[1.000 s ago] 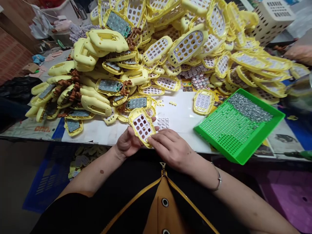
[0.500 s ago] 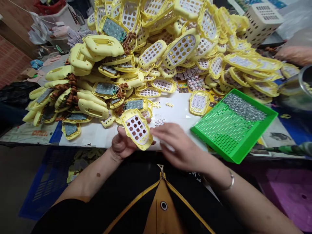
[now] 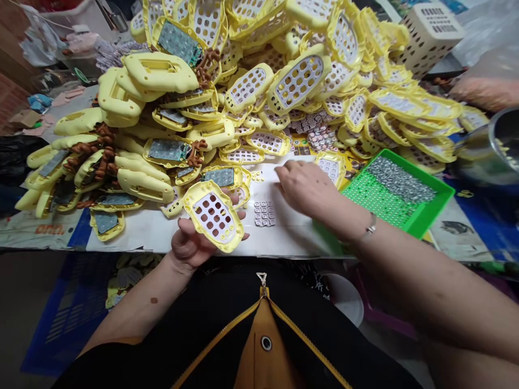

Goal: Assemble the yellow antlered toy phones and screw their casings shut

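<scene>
My left hand [image 3: 190, 243] holds a yellow plastic toy phone shell [image 3: 213, 216], its inner side up, with a white panel of square holes. Some fingers show beyond its far edge. My right hand [image 3: 304, 186] is over the white paper [image 3: 300, 232], back upward, fingers curled down and pinched at the surface; whatever they grip is hidden. Beside it lie small yellow pieces [image 3: 257, 176]. A pale keypad sheet [image 3: 264, 214] rests on the paper between my hands. Another shell [image 3: 330, 166] is partly behind my right hand.
Yellow shells [image 3: 300, 81] are piled across the back, and at left several hold circuit boards [image 3: 168, 149] with brown cords. To the right stands a green tray [image 3: 409, 216] of small metal parts [image 3: 401, 178], with a metal bowl [image 3: 490, 151] beyond it.
My right hand has moved forward from beside the held shell to the small yellow pieces, uncovering the keypad sheet. My left hand still holds the shell, slightly further left in view.
</scene>
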The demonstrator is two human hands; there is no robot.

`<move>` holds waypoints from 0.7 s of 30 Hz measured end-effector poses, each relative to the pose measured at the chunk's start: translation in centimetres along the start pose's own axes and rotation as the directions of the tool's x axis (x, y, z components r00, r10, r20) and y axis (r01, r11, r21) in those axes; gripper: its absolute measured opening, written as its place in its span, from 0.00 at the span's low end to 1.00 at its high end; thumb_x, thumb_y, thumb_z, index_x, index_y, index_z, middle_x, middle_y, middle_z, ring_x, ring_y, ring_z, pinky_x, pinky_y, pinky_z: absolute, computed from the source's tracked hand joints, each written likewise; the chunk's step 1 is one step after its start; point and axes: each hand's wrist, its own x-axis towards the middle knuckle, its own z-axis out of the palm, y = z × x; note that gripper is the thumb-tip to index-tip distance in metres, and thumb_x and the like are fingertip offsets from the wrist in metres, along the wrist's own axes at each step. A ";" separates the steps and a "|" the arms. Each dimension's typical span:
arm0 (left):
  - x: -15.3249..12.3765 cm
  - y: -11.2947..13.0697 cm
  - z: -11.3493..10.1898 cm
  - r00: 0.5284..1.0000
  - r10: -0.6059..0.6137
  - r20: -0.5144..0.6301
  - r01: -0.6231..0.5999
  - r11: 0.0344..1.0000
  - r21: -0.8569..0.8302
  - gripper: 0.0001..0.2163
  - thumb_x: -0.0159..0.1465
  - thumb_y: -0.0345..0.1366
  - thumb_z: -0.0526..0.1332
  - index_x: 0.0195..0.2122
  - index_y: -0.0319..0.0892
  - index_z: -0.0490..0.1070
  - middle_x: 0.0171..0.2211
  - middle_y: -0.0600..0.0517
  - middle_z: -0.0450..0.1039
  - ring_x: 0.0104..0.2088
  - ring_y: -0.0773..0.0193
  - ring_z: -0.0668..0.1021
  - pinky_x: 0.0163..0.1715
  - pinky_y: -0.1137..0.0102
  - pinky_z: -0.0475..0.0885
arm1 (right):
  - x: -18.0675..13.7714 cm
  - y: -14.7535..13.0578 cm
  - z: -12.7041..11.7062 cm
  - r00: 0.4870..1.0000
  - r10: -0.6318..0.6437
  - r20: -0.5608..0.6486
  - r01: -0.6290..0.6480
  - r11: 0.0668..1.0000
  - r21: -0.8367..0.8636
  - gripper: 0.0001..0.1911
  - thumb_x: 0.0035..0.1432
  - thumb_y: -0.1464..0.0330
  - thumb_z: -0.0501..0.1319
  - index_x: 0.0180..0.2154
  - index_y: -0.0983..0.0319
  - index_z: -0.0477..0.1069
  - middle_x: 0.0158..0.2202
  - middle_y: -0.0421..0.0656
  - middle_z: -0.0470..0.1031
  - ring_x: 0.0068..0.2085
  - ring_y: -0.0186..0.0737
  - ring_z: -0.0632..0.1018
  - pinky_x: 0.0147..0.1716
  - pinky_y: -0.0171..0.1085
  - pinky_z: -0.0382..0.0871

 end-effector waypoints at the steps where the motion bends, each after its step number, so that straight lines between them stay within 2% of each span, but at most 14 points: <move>1: 0.2 0.1 0.0 1.000 -0.003 -0.002 0.003 1.000 -0.001 0.48 0.44 0.60 0.71 0.65 0.52 0.57 0.66 0.41 0.60 0.64 0.31 0.62 0.54 0.40 0.67 | -1.2 -0.8 0.1 0.995 -0.096 -0.013 0.096 0.994 0.046 0.15 0.62 0.70 0.52 0.44 0.69 0.74 0.41 0.57 0.78 0.37 0.47 0.76 0.35 0.43 0.67; 3: 0.4 0.2 0.1 1.000 -0.009 -0.001 0.009 1.000 -0.008 0.48 0.44 0.60 0.71 0.65 0.52 0.58 0.65 0.41 0.61 0.65 0.32 0.61 0.56 0.40 0.65 | -3.4 -2.4 0.8 0.963 -0.268 -0.039 0.270 0.952 0.146 0.17 0.62 0.66 0.57 0.49 0.69 0.72 0.47 0.57 0.78 0.42 0.48 0.78 0.40 0.43 0.71; 5: 0.6 0.0 0.0 1.000 -0.011 0.003 0.011 1.000 -0.017 0.48 0.44 0.60 0.71 0.64 0.52 0.58 0.65 0.42 0.61 0.65 0.32 0.60 0.57 0.41 0.64 | -5.1 -3.3 2.1 0.951 -0.282 -0.124 0.299 0.942 0.155 0.17 0.62 0.73 0.54 0.50 0.70 0.72 0.51 0.59 0.76 0.48 0.50 0.78 0.46 0.47 0.72; 6: 0.6 -0.1 -0.1 1.000 -0.012 0.004 0.012 1.000 -0.023 0.48 0.44 0.60 0.71 0.64 0.52 0.58 0.65 0.42 0.61 0.65 0.32 0.60 0.57 0.41 0.64 | -5.6 -3.5 2.7 0.957 -0.229 -0.177 0.265 0.939 0.218 0.17 0.62 0.74 0.53 0.50 0.70 0.73 0.51 0.59 0.77 0.49 0.50 0.79 0.48 0.48 0.73; 8: 0.4 -0.3 -0.2 1.000 -0.017 0.008 0.017 0.999 -0.035 0.47 0.44 0.60 0.71 0.64 0.52 0.58 0.66 0.42 0.60 0.65 0.32 0.61 0.57 0.41 0.64 | -6.2 -3.3 3.5 0.963 0.036 -0.268 0.106 0.863 0.493 0.16 0.63 0.73 0.52 0.48 0.67 0.75 0.48 0.56 0.80 0.47 0.48 0.80 0.48 0.49 0.74; 9: 0.3 -0.5 -0.3 1.000 -0.024 0.013 0.024 0.999 -0.037 0.47 0.44 0.59 0.71 0.65 0.52 0.58 0.66 0.41 0.60 0.64 0.32 0.61 0.56 0.40 0.65 | -6.2 -3.1 3.6 0.941 0.218 -0.260 0.022 0.725 0.688 0.15 0.64 0.69 0.54 0.46 0.64 0.76 0.45 0.53 0.81 0.45 0.46 0.81 0.47 0.49 0.76; 11: -0.1 -0.7 -0.5 0.999 -0.043 0.024 0.044 0.998 -0.036 0.47 0.45 0.59 0.71 0.65 0.52 0.58 0.66 0.41 0.60 0.64 0.32 0.63 0.55 0.40 0.66 | -6.0 -2.8 3.3 0.859 0.504 -0.088 -0.045 0.245 0.968 0.12 0.63 0.62 0.58 0.41 0.60 0.77 0.39 0.47 0.83 0.39 0.42 0.82 0.42 0.46 0.79; 13: -0.5 -1.1 -0.5 0.997 -0.072 0.034 0.074 0.996 -0.040 0.45 0.47 0.59 0.70 0.64 0.52 0.58 0.66 0.40 0.60 0.63 0.32 0.65 0.54 0.39 0.67 | -5.7 -3.0 2.7 0.829 0.541 0.141 -0.018 -0.227 0.974 0.12 0.57 0.58 0.64 0.36 0.59 0.77 0.34 0.43 0.83 0.33 0.38 0.82 0.37 0.42 0.80; 14: -0.6 -1.3 -0.4 0.995 -0.090 0.039 0.092 0.995 -0.046 0.44 0.47 0.59 0.70 0.64 0.52 0.59 0.66 0.40 0.60 0.62 0.32 0.65 0.53 0.40 0.67 | -5.6 -3.3 2.4 0.833 0.508 0.219 -0.010 -0.381 0.924 0.13 0.53 0.57 0.67 0.34 0.60 0.78 0.32 0.41 0.83 0.31 0.37 0.82 0.35 0.39 0.80; 15: -0.7 -1.5 -0.3 0.993 -0.107 0.045 0.109 0.993 -0.053 0.44 0.47 0.58 0.70 0.64 0.52 0.59 0.65 0.40 0.61 0.62 0.33 0.66 0.54 0.40 0.67 | -5.6 -3.6 2.3 0.840 0.469 0.272 -0.013 -0.483 0.876 0.14 0.48 0.57 0.70 0.32 0.60 0.78 0.30 0.41 0.82 0.29 0.36 0.81 0.33 0.37 0.80; 16: -0.8 -1.7 -0.3 0.992 -0.116 0.048 0.119 0.991 -0.061 0.44 0.47 0.58 0.70 0.64 0.51 0.60 0.65 0.40 0.62 0.61 0.33 0.67 0.54 0.41 0.67 | -5.6 -4.0 2.1 0.846 0.437 0.305 -0.021 -0.545 0.838 0.15 0.45 0.57 0.73 0.32 0.60 0.78 0.29 0.40 0.82 0.28 0.35 0.81 0.32 0.36 0.80; 18: -0.9 -2.2 -0.1 0.991 -0.123 0.047 0.126 0.989 -0.071 0.43 0.48 0.57 0.71 0.63 0.49 0.61 0.63 0.40 0.65 0.61 0.34 0.68 0.56 0.43 0.66 | -5.8 -4.7 2.0 0.854 0.403 0.328 -0.027 -0.596 0.803 0.17 0.42 0.58 0.74 0.32 0.60 0.78 0.28 0.40 0.82 0.28 0.34 0.81 0.31 0.35 0.80; 20: -1.0 -2.6 -0.1 0.991 -0.130 0.037 0.133 0.988 -0.079 0.42 0.48 0.56 0.71 0.63 0.47 0.62 0.61 0.40 0.68 0.60 0.36 0.69 0.58 0.45 0.64 | -6.2 -5.4 1.8 0.861 0.418 0.291 -0.009 -0.559 0.829 0.14 0.47 0.57 0.72 0.33 0.60 0.79 0.29 0.40 0.82 0.29 0.35 0.82 0.33 0.37 0.81; 21: -1.0 -2.7 -0.1 0.990 -0.138 0.031 0.140 0.987 -0.084 0.41 0.49 0.55 0.71 0.62 0.47 0.63 0.60 0.40 0.69 0.60 0.36 0.69 0.58 0.45 0.64 | -6.5 -5.7 1.7 0.856 0.458 0.240 0.018 -0.489 0.872 0.13 0.51 0.58 0.69 0.34 0.59 0.79 0.31 0.40 0.83 0.30 0.36 0.82 0.35 0.38 0.81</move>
